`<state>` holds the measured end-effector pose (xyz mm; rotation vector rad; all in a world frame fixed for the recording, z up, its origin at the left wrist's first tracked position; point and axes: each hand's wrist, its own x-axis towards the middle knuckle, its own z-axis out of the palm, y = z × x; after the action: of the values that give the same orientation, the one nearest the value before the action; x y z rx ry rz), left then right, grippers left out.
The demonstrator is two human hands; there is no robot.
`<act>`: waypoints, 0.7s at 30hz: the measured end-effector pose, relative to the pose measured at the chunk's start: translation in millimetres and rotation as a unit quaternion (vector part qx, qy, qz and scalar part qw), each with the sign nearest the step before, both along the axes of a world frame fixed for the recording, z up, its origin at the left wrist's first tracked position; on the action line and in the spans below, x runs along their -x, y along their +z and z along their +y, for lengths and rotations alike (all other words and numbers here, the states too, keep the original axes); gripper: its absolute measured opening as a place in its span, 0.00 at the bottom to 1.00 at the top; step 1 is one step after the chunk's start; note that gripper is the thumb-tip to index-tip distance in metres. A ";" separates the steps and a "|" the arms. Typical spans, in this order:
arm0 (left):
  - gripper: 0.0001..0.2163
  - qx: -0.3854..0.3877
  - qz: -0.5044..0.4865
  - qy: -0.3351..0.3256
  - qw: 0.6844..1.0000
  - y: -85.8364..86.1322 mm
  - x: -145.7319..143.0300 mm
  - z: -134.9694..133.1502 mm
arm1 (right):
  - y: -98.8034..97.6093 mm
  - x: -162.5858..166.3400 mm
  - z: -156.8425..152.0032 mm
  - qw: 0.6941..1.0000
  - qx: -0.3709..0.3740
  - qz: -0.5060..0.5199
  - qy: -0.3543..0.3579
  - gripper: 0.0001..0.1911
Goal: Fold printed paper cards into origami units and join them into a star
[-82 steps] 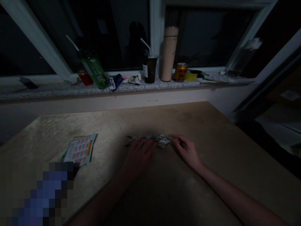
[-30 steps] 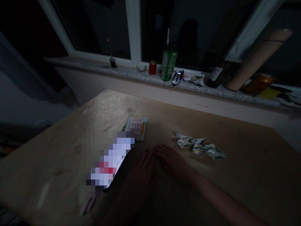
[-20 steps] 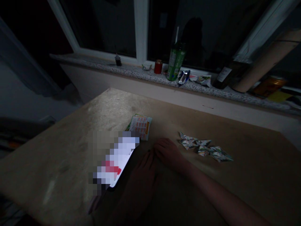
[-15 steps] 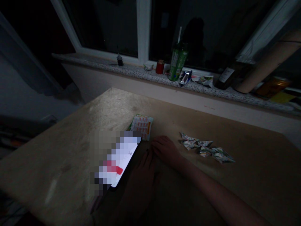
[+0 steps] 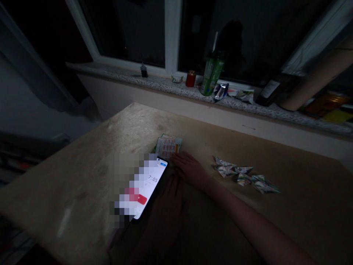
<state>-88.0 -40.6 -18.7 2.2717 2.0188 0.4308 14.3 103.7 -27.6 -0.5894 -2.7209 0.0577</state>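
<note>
My left hand (image 5: 168, 206) lies low on the table in deep shadow, fingers stretched forward, right beside a lit phone (image 5: 150, 186). Part of the phone is blurred out; its screen shows numbers and a red button. Just ahead, my right hand (image 5: 189, 167) is palm down with fingers extended. Its fingertips are at the lower right edge of a small stack of printed paper slips (image 5: 167, 146); whether they press on it I cannot tell. Several folded paper pieces (image 5: 244, 175) with pointed ends lie in a group to the right.
The table (image 5: 91, 173) meets the wall below a speckled windowsill (image 5: 116, 75). On the sill stand a red jar (image 5: 191, 78), a green cup (image 5: 211, 75) with a straw, a silver wrapper (image 5: 221, 92), a dark bottle (image 5: 268, 90) and a cardboard tube (image 5: 311, 86).
My right hand has moved forward and left, up to the edge of the paper slips. My left hand stays about where it was. The whole view has shifted slightly.
</note>
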 end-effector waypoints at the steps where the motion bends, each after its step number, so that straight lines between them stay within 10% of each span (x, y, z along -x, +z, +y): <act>1: 0.22 -0.004 0.000 -0.001 1.000 -0.3 0.0 0.1 | -1.3 -0.6 0.1 1.000 -0.010 0.000 0.001 0.19; 9: 0.15 0.019 -0.027 -0.002 0.999 18.5 -2.7 5.6 | 4.1 -19.5 -9.9 0.996 -0.084 -0.036 0.003 0.16; 21: 0.20 0.014 -0.080 -0.176 0.981 29.1 -8.1 4.5 | -3.5 -81.7 -48.3 0.999 -0.030 0.019 0.031 0.17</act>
<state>-79.9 -36.1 10.4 2.4194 1.4990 0.5305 96.0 55.4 -31.1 -0.4822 -2.6936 0.0019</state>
